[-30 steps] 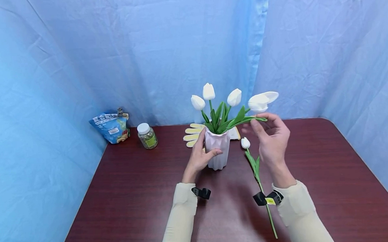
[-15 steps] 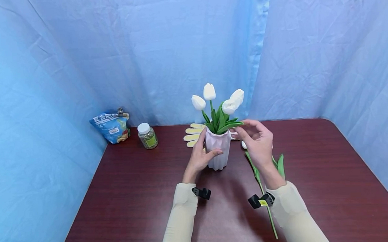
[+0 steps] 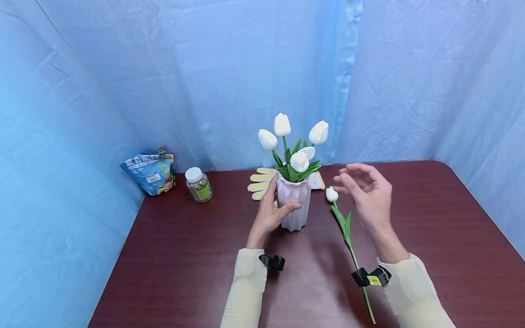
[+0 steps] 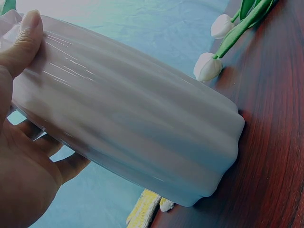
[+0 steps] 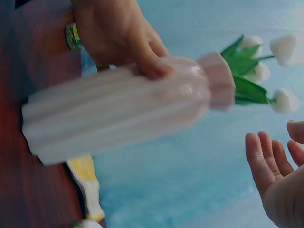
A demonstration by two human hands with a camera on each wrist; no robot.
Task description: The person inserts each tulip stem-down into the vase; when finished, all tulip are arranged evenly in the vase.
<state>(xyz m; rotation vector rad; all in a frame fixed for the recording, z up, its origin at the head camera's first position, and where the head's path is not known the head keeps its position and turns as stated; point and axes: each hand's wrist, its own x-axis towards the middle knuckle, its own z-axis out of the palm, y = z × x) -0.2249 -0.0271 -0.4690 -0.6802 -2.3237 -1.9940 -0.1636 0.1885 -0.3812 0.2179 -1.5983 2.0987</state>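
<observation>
Right hand slips away empty, fingers loosely bent; fourth tulip is in the vase, left hand gripping; two loose tulips point toward the far edge of the worktop.

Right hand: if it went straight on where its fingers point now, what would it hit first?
The right hand would probably meet the green leaves at the mouth of the vase first, though depth is hard to judge.

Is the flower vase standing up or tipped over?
Standing up: the vase rests upright on the table, with white tulips rising from its top.
</observation>
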